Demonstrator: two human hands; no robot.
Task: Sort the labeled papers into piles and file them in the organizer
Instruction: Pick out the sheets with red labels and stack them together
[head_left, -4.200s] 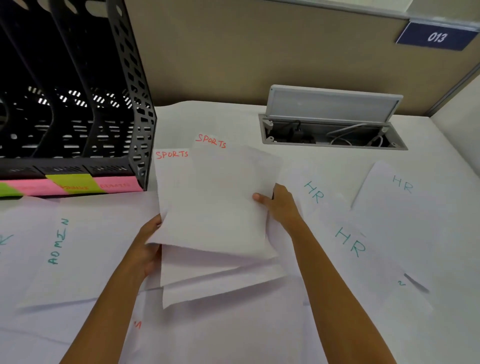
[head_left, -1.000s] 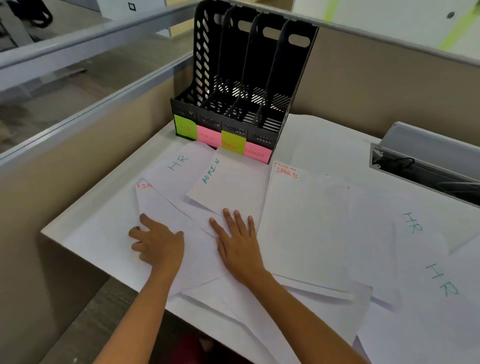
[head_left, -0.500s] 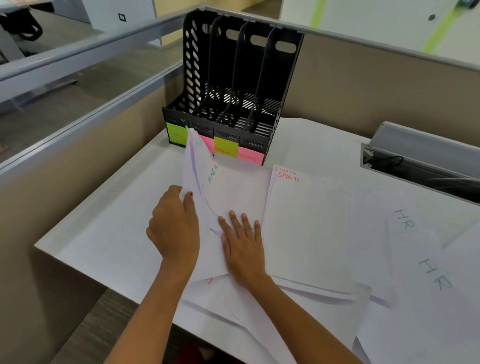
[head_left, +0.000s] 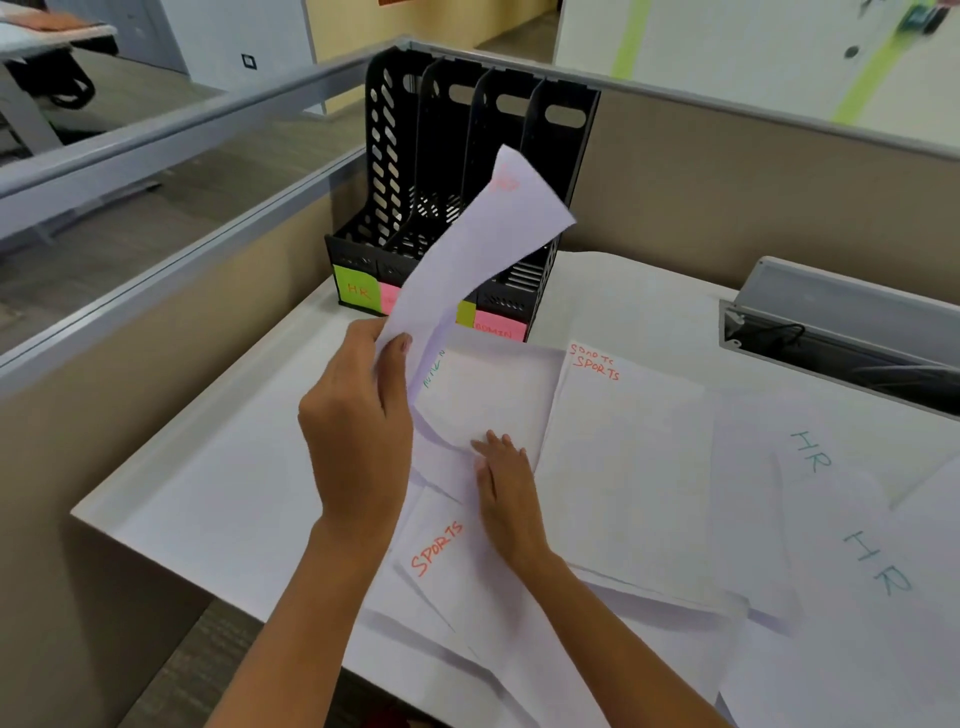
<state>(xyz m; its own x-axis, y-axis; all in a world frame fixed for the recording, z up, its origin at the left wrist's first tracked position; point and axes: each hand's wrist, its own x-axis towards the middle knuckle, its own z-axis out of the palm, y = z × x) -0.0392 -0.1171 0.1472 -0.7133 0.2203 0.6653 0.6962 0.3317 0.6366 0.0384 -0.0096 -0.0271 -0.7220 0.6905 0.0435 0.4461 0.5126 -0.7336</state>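
- My left hand (head_left: 358, 415) is pinching a lifted sheet (head_left: 478, 244) at frame centre, before the organizer (head_left: 395, 156).
- My right hand (head_left: 506, 478) is pressing flat on papers (head_left: 493, 400).
- By my judgement, sorting is only starting: a SPORTS pile (head_left: 623, 467) is forming, and the slots are looking empty.

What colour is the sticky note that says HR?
The sticky note is lime green; head view.

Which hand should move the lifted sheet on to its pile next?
Left. The left hand pinches the raised sheet by its lower corner, in front of the organizer. The right hand lies flat on the desk papers, likely steadying them.
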